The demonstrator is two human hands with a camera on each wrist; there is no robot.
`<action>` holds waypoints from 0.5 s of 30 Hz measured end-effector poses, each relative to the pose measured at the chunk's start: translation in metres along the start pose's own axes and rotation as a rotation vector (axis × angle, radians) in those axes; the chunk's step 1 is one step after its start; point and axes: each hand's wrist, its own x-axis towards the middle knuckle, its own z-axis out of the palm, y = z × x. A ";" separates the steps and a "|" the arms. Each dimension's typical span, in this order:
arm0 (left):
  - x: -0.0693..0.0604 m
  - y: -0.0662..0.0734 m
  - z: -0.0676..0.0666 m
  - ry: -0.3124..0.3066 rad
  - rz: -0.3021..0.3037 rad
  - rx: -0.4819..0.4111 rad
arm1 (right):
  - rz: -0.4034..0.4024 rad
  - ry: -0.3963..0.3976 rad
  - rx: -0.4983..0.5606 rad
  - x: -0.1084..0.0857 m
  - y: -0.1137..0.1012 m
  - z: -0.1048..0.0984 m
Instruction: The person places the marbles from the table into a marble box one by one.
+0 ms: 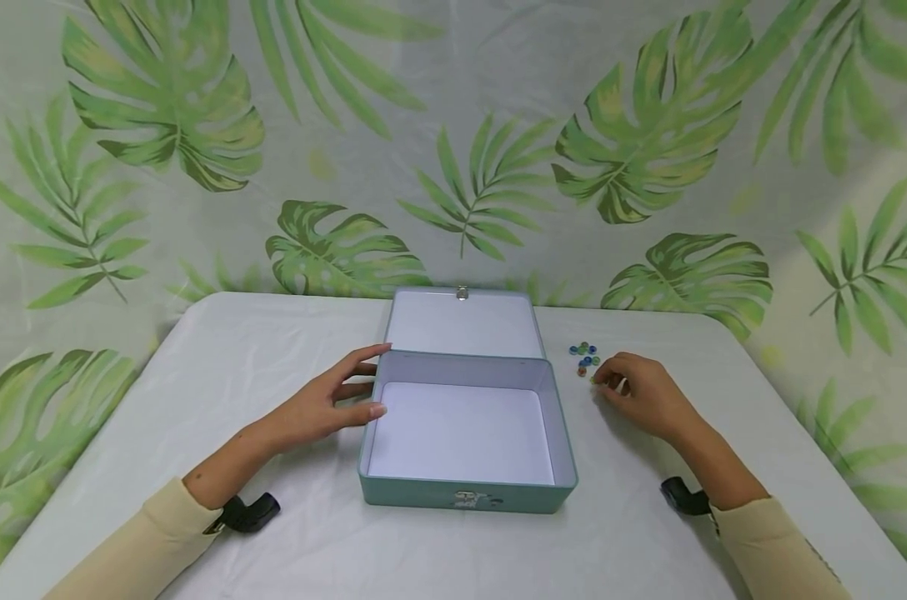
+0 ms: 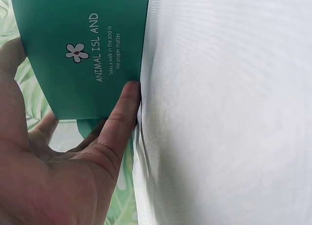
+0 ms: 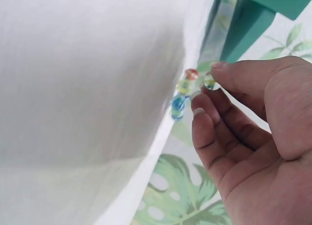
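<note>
A green tin box (image 1: 468, 493) with a pale lining stands on the table, its lid (image 1: 464, 321) swung back behind it. Nothing lies inside. My left hand (image 1: 322, 404) rests against the box's left side with fingers spread; in the left wrist view a fingertip touches the printed green wall (image 2: 92, 88) near its bottom edge. To the right of the box, my right hand (image 1: 641, 396) pinches a clear glass marble (image 3: 211, 82) with a yellow-green swirl between thumb and fingers. Just beyond those fingertips sits a loose group of several blue, green and red marbles (image 1: 587, 361).
White cloth covers the table (image 1: 296, 525). A leaf-patterned curtain (image 1: 483, 125) hangs directly behind the table's far edge, close to the raised lid. Black wrist cameras (image 1: 251, 512) are strapped at both sleeves.
</note>
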 end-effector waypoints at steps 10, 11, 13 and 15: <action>-0.002 -0.001 0.001 0.004 -0.016 0.003 | -0.090 0.070 0.055 0.000 -0.019 -0.001; -0.002 0.000 0.001 0.002 -0.016 0.002 | -0.102 0.077 0.065 0.000 -0.021 -0.001; -0.002 0.000 0.000 -0.001 -0.015 0.001 | -0.127 0.097 0.080 0.000 -0.025 -0.003; -0.001 0.001 0.000 -0.002 -0.012 0.002 | -0.147 0.115 0.093 0.001 -0.030 -0.004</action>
